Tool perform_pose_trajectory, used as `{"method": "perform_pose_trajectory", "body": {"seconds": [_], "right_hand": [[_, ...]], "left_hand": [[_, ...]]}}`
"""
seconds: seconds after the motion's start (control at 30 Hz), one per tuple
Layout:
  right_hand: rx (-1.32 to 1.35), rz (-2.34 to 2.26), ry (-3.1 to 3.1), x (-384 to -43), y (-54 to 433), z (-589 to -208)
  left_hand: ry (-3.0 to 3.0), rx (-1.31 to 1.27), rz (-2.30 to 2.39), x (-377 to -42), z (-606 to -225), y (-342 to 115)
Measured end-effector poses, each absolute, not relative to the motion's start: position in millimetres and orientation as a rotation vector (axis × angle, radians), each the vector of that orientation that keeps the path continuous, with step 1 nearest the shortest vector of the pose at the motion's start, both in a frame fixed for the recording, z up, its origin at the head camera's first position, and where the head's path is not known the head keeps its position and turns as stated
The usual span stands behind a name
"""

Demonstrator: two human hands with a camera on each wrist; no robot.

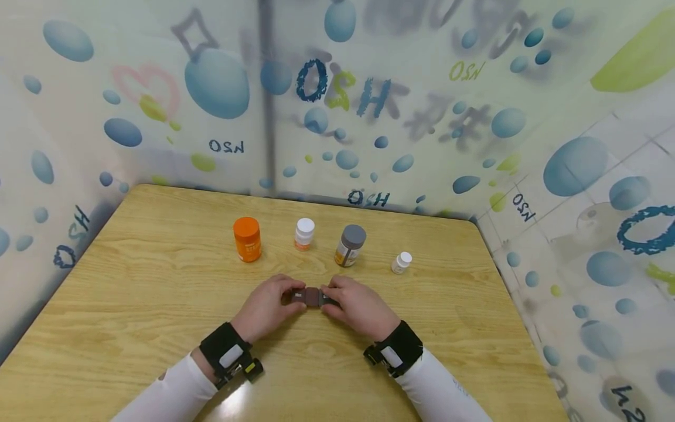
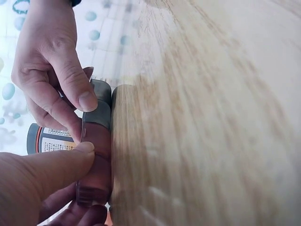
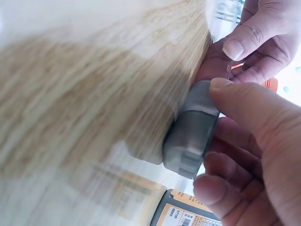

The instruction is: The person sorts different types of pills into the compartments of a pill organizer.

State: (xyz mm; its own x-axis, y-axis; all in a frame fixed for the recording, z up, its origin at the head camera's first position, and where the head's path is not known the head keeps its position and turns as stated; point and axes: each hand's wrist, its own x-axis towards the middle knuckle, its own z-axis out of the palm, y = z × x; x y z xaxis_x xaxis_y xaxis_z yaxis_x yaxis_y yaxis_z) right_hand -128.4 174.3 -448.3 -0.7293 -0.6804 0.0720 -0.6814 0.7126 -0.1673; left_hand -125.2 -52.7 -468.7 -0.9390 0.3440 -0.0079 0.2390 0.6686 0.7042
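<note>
Between the two hands a small oblong pill case (image 1: 312, 297) lies low over the table, reddish brown toward the left and grey toward the right. The left hand (image 1: 268, 307) pinches the reddish end, its thumb on the near side and its fingers behind. At the grey end, the right hand (image 1: 361, 306) grips with thumb and fingertips. In the left wrist view, the case (image 2: 98, 155) stands close against the wooden surface, a thumb from each hand near its middle. The right wrist view shows the grey sections (image 3: 190, 136) under the right thumb.
Behind the hands stand an orange bottle (image 1: 247, 239), a white-capped bottle (image 1: 304, 234), a grey-capped bottle (image 1: 350, 245) and a smaller white bottle (image 1: 402, 262). The wooden table (image 1: 158, 264) meets a patterned curtain (image 1: 295, 152) at the back and sides.
</note>
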Motion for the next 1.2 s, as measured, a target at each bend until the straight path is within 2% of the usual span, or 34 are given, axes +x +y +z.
{"method": "perform_pose_trajectory", "body": {"seconds": [0.9,1.07,1.2], "right_hand": [[1.208,0.056,-2.787,-126.1,170.0,-450.2],[1.199,0.186,-2.828,-129.2,173.6,-447.3],[1.047,0.389,-2.975,-132.5,175.7,-446.9]], "left_hand": [[2.760,0.503,1.132,-125.0,-473.2,-53.6],[2.748,0.491,1.137,-124.8,-472.9,-54.0],[2.742,0.504,1.148,-124.7,-472.0,-53.6]]}}
